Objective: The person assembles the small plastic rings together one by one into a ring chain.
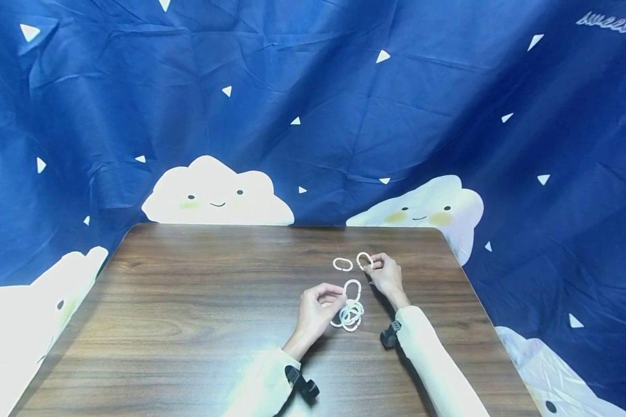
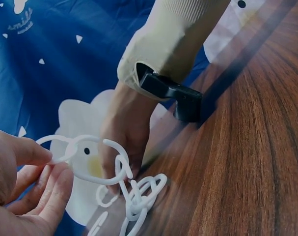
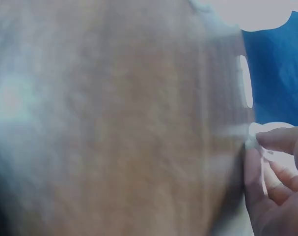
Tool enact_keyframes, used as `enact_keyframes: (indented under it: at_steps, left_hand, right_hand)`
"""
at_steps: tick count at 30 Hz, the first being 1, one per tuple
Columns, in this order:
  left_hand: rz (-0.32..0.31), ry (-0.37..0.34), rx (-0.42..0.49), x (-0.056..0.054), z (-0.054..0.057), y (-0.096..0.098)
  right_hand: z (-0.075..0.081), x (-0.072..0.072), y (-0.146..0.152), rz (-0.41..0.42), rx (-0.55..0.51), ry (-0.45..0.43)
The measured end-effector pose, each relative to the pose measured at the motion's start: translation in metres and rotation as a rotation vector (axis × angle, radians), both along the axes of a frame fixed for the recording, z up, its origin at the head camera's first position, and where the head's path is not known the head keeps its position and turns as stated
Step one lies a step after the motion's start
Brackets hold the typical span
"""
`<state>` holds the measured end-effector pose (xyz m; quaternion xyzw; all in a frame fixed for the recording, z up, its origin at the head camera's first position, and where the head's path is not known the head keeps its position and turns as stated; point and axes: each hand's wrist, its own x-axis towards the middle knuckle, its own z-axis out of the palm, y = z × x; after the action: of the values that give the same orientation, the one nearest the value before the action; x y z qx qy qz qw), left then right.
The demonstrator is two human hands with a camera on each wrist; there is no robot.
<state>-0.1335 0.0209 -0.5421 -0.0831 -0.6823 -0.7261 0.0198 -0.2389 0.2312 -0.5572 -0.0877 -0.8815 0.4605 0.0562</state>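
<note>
My left hand (image 1: 315, 313) pinches a white plastic chain link (image 1: 352, 289) between thumb and fingers. Joined to it, a bunch of linked white rings (image 1: 350, 315) hangs or lies at the fingertips; in the left wrist view the linked chain (image 2: 139, 196) trails down toward the tabletop. Farther right and back, my right hand (image 1: 386, 277) holds a separate white oval link (image 1: 364, 260) by its edge. In the right wrist view, thumb and finger close on that link (image 3: 254, 132). Another loose oval link (image 1: 342, 264) lies on the table just left of it.
The brown wooden table (image 1: 188, 324) reaches back to a blue curtain (image 1: 313, 116) printed with clouds and triangles. Dark camera mounts (image 1: 302, 385) sit on both wrists. The right wrist view is partly blurred.
</note>
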Motion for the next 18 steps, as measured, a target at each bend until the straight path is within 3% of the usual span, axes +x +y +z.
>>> enact_keyframes:
  at_steps: [5, 18]
  left_hand:
    - [-0.004, -0.001, 0.007, 0.0, 0.0, 0.0]
    - [-0.012, 0.003, 0.025, 0.0, 0.0, 0.001]
  right_hand:
    - [0.002, 0.001, 0.005, 0.043, -0.152, -0.012]
    - [0.003, 0.006, 0.016, 0.102, -0.26, 0.004]
